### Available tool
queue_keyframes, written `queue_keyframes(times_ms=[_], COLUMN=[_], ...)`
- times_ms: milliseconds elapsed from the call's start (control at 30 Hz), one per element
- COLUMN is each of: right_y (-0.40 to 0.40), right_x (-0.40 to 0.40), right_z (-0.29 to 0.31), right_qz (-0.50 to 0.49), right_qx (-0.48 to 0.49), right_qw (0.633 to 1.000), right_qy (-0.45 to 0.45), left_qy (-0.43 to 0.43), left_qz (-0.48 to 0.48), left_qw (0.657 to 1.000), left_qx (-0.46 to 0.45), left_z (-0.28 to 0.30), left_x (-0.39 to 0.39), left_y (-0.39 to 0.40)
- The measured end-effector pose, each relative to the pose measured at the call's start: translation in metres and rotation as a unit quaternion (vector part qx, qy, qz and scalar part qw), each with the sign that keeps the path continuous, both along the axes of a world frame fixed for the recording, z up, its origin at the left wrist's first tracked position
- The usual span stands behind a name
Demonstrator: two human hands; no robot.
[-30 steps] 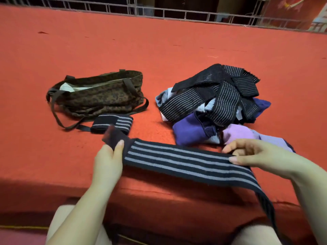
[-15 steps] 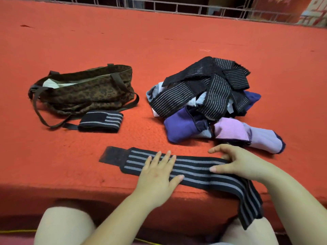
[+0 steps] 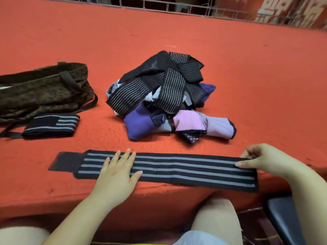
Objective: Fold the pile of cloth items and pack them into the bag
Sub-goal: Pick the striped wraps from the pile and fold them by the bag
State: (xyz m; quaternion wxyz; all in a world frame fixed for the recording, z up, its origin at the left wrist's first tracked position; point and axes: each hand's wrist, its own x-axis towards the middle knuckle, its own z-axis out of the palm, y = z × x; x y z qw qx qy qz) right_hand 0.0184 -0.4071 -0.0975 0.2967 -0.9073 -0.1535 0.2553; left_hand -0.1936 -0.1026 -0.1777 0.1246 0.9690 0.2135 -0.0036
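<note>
A long black strap with grey stripes (image 3: 185, 169) lies stretched flat along the near edge of the red surface. My left hand (image 3: 117, 171) presses flat on its left part, fingers straight. My right hand (image 3: 261, 160) pinches the strap's right end between thumb and fingers. Behind the strap sits the pile of cloth items (image 3: 164, 96), black striped bands over purple and pink pieces. A leopard-print bag (image 3: 42, 89) lies at the left, with a folded striped strap (image 3: 51, 125) in front of it.
The red carpeted surface (image 3: 247, 76) extends far back to a metal railing (image 3: 177, 7). Its near edge drops off just below the strap. My knees and a dark chair seat (image 3: 283, 220) show underneath at the bottom right.
The strap's hanging right end has been pulled up and laid out straight along the edge. My right hand moved right to that end; my left hand stays pressing on the left part.
</note>
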Motion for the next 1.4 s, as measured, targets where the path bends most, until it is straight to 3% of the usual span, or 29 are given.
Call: queue_keyframes(times_ms=[100,200,267,300,367,400,500,600,667,733,833,967,1133,1400], right_y=[-0.007,0.006,0.025,0.035,0.056,0.064,0.083,0.095,0.109,0.129,0.165,0.215,0.266,0.306], right_x=[-0.002,-0.017,-0.034,-0.043,-0.062,-0.071,-0.091,-0.093,-0.092,-0.094,-0.106,-0.130,-0.151,-0.165], right_z=[-0.010,-0.015,-0.015,-0.014,-0.013,-0.014,-0.021,-0.033,-0.042,-0.049,-0.054,-0.062,-0.061,-0.060], right_qz=[-0.066,-0.133,-0.153,-0.150,-0.107,-0.073,0.019,0.140,0.214,0.241,0.275,0.334,0.364,0.396], right_qx=[0.065,0.168,0.244,0.279,0.334,0.355,0.382,0.267,0.193,0.171,0.128,0.081,0.076,0.058], right_qw=[0.995,0.975,0.954,0.945,0.933,0.929,0.922,0.939,0.934,0.923,0.908,0.889,0.881,0.875], right_qy=[-0.038,-0.062,-0.078,-0.083,-0.084,-0.077,-0.060,-0.163,-0.212,-0.246,-0.288,-0.304,-0.293,-0.274], left_qy=[-0.138,-0.163,-0.139,-0.129,-0.151,-0.173,-0.234,-0.259,-0.267,-0.277,-0.279,-0.288,-0.280,-0.237], left_qz=[-0.032,-0.128,-0.141,-0.130,-0.105,-0.085,0.022,0.094,0.113,0.125,0.128,0.193,0.298,0.353], left_qw=[0.985,0.945,0.894,0.851,0.760,0.738,0.693,0.665,0.675,0.724,0.836,0.889,0.896,0.896], left_qx=[-0.099,-0.254,-0.402,-0.492,-0.624,-0.646,-0.682,-0.694,-0.678,-0.619,-0.456,-0.297,-0.173,-0.131], left_z=[0.007,0.020,0.029,0.035,0.042,0.044,0.045,0.041,0.041,0.039,0.025,0.013,0.004,0.000], left_x=[0.013,0.032,0.044,0.049,0.054,0.055,0.049,0.036,0.024,0.010,-0.012,-0.043,-0.068,-0.084], left_y=[-0.026,-0.070,-0.099,-0.111,-0.125,-0.125,-0.108,-0.080,-0.061,-0.040,-0.002,0.047,0.092,0.123])
